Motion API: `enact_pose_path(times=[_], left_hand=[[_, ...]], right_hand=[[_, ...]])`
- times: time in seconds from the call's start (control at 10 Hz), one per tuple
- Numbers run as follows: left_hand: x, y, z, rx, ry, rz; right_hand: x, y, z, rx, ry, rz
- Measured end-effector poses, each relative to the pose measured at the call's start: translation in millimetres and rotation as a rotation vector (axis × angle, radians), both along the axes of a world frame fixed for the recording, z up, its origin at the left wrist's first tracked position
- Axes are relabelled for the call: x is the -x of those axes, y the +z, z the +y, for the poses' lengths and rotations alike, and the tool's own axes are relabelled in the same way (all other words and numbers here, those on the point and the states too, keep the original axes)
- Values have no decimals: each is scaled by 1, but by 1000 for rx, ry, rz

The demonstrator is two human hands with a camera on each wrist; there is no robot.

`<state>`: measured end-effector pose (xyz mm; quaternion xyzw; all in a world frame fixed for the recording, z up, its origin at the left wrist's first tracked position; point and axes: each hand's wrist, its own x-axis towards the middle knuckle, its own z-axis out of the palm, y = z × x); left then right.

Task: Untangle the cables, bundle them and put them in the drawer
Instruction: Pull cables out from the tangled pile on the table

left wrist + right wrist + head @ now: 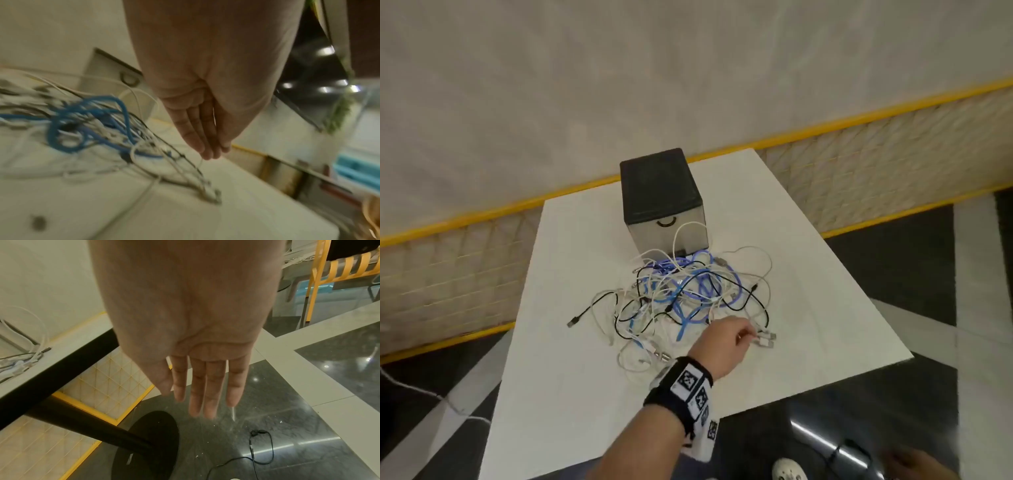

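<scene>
Blue, white and black cables point(681, 294) on a white table point(571, 387), black-topped drawer point(657, 185).

Bare left forearm point(633, 442) wearing a black wristband point(677, 389) with white tags printed in black square marker patterns. Both hands bare, no rings or sleeves. 1 white shoe point(789, 471) below.

White table point(571, 394) with a closed dark-topped drawer box point(659, 195) and, just before it, tangled cables point(685, 294).
</scene>
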<state>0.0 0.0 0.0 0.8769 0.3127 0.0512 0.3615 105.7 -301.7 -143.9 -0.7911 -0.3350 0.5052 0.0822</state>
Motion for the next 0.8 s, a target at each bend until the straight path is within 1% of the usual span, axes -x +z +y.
enact_pose_path(times=[0.1,0.2,0.3,0.4,0.5,0.6,0.7,0.8], left_hand=[[-26,-27,-7,-98,-146,176],[-35,-42,-7,-265,-211,328],[-37,-52,-1,-327,-224,347],[-34,-55,4,-367,-233,350],[-29,-49,10,-412,-217,320],[-27,-31,12,-360,-117,170],[-25,5,12,-190,7,-46],[-24,44,13,-69,-22,-200]], right_hand=[[-24,-21,-9,-36,-201,27],[-82,4,-25,10,-307,52],[-91,11,-41,53,-297,0],[-99,27,-46,35,-317,12],[-91,51,-30,6,-227,-1],[-90,67,-15,-50,-128,-4],[-83,102,26,-92,37,37],[-71,147,84,-336,131,-41]])
